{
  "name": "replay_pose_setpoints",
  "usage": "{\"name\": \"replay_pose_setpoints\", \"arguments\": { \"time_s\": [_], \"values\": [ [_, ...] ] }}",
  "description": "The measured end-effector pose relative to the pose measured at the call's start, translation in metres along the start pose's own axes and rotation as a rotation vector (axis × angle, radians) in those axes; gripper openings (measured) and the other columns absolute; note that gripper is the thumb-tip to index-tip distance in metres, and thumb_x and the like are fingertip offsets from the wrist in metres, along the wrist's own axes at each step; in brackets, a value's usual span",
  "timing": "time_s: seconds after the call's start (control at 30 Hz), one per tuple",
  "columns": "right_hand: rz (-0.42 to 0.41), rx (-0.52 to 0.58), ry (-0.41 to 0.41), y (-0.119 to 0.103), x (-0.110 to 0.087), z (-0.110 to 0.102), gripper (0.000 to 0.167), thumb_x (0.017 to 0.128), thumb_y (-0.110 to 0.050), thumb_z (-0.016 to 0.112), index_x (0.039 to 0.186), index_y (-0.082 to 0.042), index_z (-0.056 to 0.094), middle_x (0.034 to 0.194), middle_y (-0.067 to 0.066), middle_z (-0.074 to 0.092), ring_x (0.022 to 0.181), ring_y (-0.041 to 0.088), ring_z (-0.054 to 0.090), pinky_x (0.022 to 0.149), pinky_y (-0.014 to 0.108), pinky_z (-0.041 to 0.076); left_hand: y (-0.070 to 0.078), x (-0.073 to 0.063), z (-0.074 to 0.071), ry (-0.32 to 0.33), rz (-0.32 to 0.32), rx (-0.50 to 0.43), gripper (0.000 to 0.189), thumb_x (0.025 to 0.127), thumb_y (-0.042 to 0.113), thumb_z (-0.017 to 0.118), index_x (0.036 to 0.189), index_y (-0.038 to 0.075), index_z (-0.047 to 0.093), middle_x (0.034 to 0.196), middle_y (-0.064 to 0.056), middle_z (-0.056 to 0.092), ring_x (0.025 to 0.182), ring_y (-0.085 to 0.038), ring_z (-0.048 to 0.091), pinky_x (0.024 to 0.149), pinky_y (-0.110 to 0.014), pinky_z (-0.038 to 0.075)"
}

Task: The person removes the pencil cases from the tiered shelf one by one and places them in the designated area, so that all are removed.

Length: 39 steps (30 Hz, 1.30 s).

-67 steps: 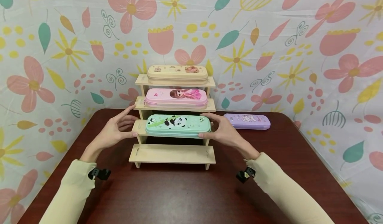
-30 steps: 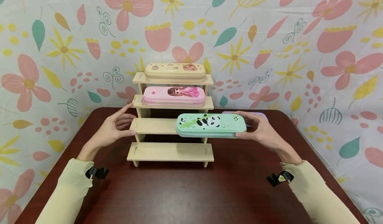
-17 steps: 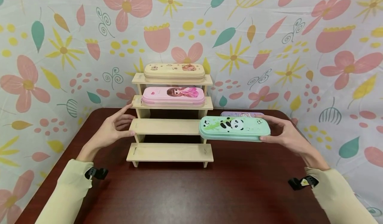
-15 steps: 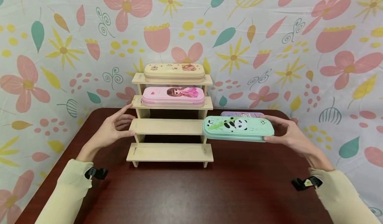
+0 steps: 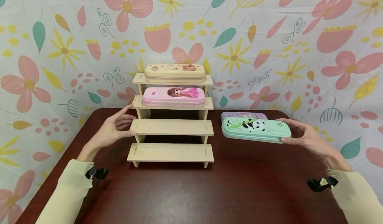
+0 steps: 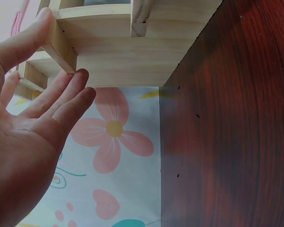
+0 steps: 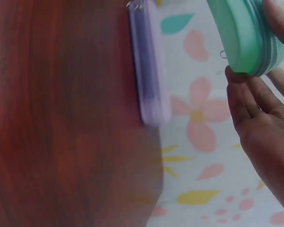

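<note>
My right hand (image 5: 306, 138) pinches the right end of a mint-green pencil case (image 5: 255, 130) with a panda print, thumb in front and fingers behind. The case is off the stepped wooden rack (image 5: 170, 127), over the table to its right; the right wrist view shows its zip edge (image 7: 267, 49). Just behind it, a purple pencil case (image 5: 228, 115) lies on the table, partly covered. My left hand (image 5: 111, 131) touches the left end of the rack, its fingers fairly straight and its thumb at the third step down. In the left wrist view the fingertips (image 6: 87, 94) meet the rack's side.
A cream pencil case (image 5: 175, 71) rests on the rack's top step and a pink one (image 5: 173, 96) on the second. The two lower steps are bare. Dark red-brown table (image 5: 179, 194) lies around the rack, with a flowered cloth (image 5: 269, 24) behind.
My right hand has lifted the mint-green pencil case off the third step and carried it right, toward the purple one. My left hand has stayed at the rack.
</note>
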State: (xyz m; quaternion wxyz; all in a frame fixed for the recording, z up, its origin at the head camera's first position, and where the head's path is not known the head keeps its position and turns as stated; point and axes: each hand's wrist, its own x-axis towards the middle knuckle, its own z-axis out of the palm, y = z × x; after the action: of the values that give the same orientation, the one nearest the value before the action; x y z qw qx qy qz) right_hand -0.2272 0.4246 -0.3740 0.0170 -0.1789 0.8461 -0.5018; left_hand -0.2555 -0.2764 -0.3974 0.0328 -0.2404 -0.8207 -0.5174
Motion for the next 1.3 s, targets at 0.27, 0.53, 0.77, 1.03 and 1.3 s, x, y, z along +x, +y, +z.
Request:
{"name": "replay_pose_setpoints", "arguments": {
  "time_s": [0.27, 0.53, 0.77, 1.03, 1.3],
  "values": [
    [0.052, -0.007, -0.055, 0.032, 0.004, -0.009, 0.065, 0.097, 0.004, 0.072, 0.156, -0.001, 0.045, 0.119, -0.001, 0.071, 0.098, 0.015, 0.069, 0.079, 0.028, 0.06, 0.0, -0.001, 0.0, -0.002, 0.002, 0.002, 0.102, 0.089, 0.001, 0.085, 0.17, 0.024, 0.027, 0.143, -0.025, 0.056, 0.132, -0.037, 0.056, 0.106, -0.021, 0.048],
    [0.094, -0.05, -0.055, 0.056, 0.014, -0.007, 0.064, 0.096, -0.003, 0.077, 0.153, -0.001, 0.049, 0.121, 0.004, 0.07, 0.099, 0.016, 0.067, 0.08, 0.023, 0.056, 0.0, -0.002, 0.0, -0.004, 0.001, 0.0, 0.103, 0.089, 0.001, 0.085, 0.17, 0.024, 0.027, 0.143, -0.026, 0.056, 0.132, -0.037, 0.056, 0.107, -0.025, 0.049],
    [0.137, -0.123, -0.059, 0.068, 0.025, -0.008, 0.068, 0.096, -0.011, 0.079, 0.155, -0.001, 0.046, 0.125, 0.004, 0.066, 0.101, 0.012, 0.064, 0.083, 0.02, 0.051, 0.0, -0.001, 0.0, -0.006, 0.008, -0.004, 0.102, 0.089, 0.001, 0.085, 0.17, 0.024, 0.027, 0.143, -0.027, 0.055, 0.132, -0.036, 0.056, 0.107, -0.025, 0.049],
    [0.154, -0.061, -0.068, 0.083, 0.036, -0.009, 0.072, 0.097, -0.008, 0.078, 0.158, 0.003, 0.042, 0.128, 0.002, 0.064, 0.102, 0.012, 0.064, 0.085, 0.019, 0.051, 0.001, 0.0, 0.0, -0.009, 0.004, -0.015, 0.102, 0.089, 0.0, 0.084, 0.17, 0.025, 0.026, 0.145, -0.026, 0.054, 0.133, -0.035, 0.055, 0.108, -0.026, 0.049],
    [0.186, -0.097, -0.092, 0.09, 0.039, -0.011, 0.076, 0.098, -0.017, 0.078, 0.162, -0.002, 0.039, 0.147, 0.012, 0.05, 0.12, 0.012, 0.049, 0.09, 0.014, 0.043, 0.002, 0.001, 0.001, -0.01, 0.009, -0.026, 0.103, 0.089, -0.002, 0.084, 0.17, 0.022, 0.026, 0.146, -0.025, 0.054, 0.133, -0.032, 0.056, 0.108, -0.031, 0.05]
  ]
}}
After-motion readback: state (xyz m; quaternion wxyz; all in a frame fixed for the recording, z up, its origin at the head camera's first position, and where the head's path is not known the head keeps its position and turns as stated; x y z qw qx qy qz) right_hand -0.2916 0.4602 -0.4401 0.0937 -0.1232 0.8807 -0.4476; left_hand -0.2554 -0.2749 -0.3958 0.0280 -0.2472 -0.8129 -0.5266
